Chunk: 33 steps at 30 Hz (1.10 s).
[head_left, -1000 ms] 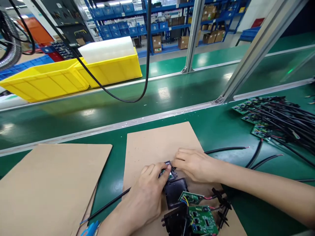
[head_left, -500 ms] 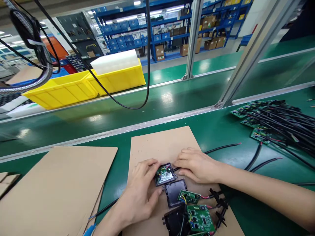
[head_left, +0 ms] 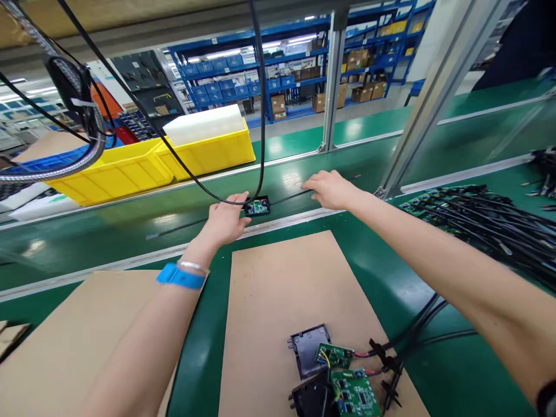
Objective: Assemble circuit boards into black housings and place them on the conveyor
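A black case with a green circuit board (head_left: pixel 258 206) inside lies on the green strip beyond the metal rail. My left hand (head_left: pixel 226 220) is at the case's left side, fingers closed on its edge. My right hand (head_left: pixel 330 189) is to the right, beside the thin black cable (head_left: pixel 291 197) that runs from the case; its fingers are bent together, and whether they pinch the cable is hard to tell. On the cardboard sheet (head_left: pixel 278 284) nearer me lie an empty black case half (head_left: pixel 310 350), a small green board (head_left: pixel 335 355) and a larger green board (head_left: pixel 355 394).
Many cabled boards (head_left: pixel 478 214) are heaped at the right. Another cardboard sheet (head_left: pixel 87 341) lies at the left. Yellow bins (head_left: pixel 208 152) stand beyond the strip. A black cable (head_left: pixel 261 104) hangs in front of the case, and a metal post (head_left: pixel 425 104) rises at the right.
Both hands and the case with its board have moved forward from the cardboard onto the strip beyond the rail. The other case parts and boards stayed on the cardboard.
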Motion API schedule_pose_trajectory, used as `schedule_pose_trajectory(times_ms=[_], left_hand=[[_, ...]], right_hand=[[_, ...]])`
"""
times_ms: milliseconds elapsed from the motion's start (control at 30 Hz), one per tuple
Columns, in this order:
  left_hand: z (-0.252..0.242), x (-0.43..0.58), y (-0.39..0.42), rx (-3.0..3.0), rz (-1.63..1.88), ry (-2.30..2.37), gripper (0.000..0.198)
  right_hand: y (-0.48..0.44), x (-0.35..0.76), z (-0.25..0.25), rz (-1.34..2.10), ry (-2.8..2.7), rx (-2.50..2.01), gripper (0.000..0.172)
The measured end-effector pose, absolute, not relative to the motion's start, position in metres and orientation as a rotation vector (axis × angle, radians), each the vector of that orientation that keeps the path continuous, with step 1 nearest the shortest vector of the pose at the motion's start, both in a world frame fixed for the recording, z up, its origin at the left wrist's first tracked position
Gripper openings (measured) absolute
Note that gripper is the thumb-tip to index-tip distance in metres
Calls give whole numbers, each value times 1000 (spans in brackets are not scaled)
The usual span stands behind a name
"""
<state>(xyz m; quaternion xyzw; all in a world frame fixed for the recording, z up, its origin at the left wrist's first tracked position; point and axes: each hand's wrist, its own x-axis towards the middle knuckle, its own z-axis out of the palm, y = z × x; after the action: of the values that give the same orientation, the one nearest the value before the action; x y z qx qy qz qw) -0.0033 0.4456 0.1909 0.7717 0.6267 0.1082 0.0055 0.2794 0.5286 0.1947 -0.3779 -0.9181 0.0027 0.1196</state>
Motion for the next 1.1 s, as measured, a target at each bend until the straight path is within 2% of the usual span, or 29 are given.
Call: schedule_pose_trajectory(times_ms=[100, 167, 233, 300, 367, 467, 500, 533, 633, 700, 800, 900, 1000, 1100], left_hand=[[165, -3, 450, 2373, 330, 1952, 63], [145, 6, 414, 2355, 338, 1876, 55], [135, 21, 361, 2329, 354, 1763, 42], [134, 39, 307, 2270, 352, 1615, 36], [138, 58, 266, 2035, 447, 1444, 44], [145, 83, 239, 1802, 555, 1429, 88], [148, 89, 237, 1746, 582, 1444, 93], [150, 93, 238, 1700, 603, 1449, 87], [158, 96, 243, 1616, 630, 1416, 31], [162, 94, 245, 1595, 617, 1428, 20], [161, 93, 247, 1567, 597, 1533, 22], [157, 97, 250, 1599, 551, 1679, 18], [154, 101, 250, 1638, 502, 1746, 11], [152, 99, 244, 1648, 442, 1707, 13]], right_hand=[[501, 284, 193, 71, -2670, -1134, 29], [451, 293, 182, 274, -2763, -999, 18], [394, 304, 171, 823, -2880, -694, 11], [349, 312, 164, 1091, -2912, -634, 21], [323, 315, 161, 1156, -2876, -742, 14], [319, 311, 165, 1200, -2711, -819, 14], [322, 309, 168, 1227, -2664, -800, 17], [326, 307, 171, 1258, -2632, -782, 19], [336, 305, 176, 1357, -2540, -810, 6], [339, 305, 174, 1394, -2454, -888, 13], [332, 297, 165, 1198, -2433, -1007, 22], [315, 278, 156, 652, -2605, -1047, 25], [299, 265, 151, 210, -2829, -868, 33], [299, 270, 152, 238, -2944, -699, 35]])
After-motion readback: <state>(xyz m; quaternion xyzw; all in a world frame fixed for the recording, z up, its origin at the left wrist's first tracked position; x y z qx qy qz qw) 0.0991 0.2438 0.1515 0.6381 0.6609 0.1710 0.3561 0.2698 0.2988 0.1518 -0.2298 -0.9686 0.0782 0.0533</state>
